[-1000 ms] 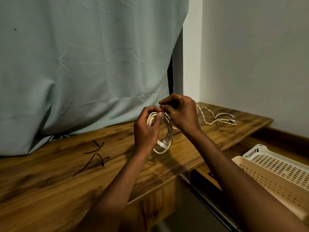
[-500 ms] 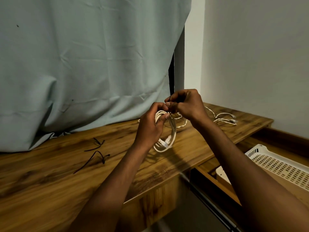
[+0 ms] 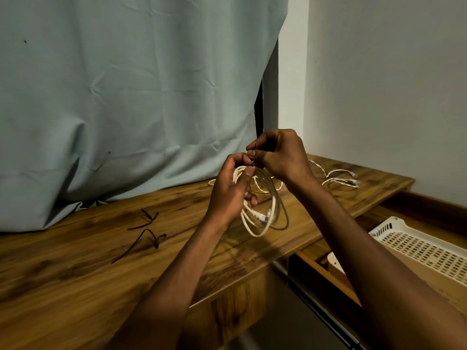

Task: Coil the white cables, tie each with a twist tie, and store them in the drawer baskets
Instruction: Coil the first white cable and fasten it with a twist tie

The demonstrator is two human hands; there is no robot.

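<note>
While left hand (image 3: 228, 190) is gripping the looped white cable (image 3: 262, 210), right hand (image 3: 280, 155) fingers (image 3: 255, 154) are pinching a thin black twist tie (image 3: 254, 150) above the woodgrain worktop (image 3: 75, 261).

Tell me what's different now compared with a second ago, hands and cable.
Both hands have lifted slightly, carrying the coiled white cable higher off the wooden desk. The right hand has risen above the left hand and now pinches a black twist tie at the top of the coil. The left hand still grips the coil. The spare ties, loose cable and basket stayed put.
</note>
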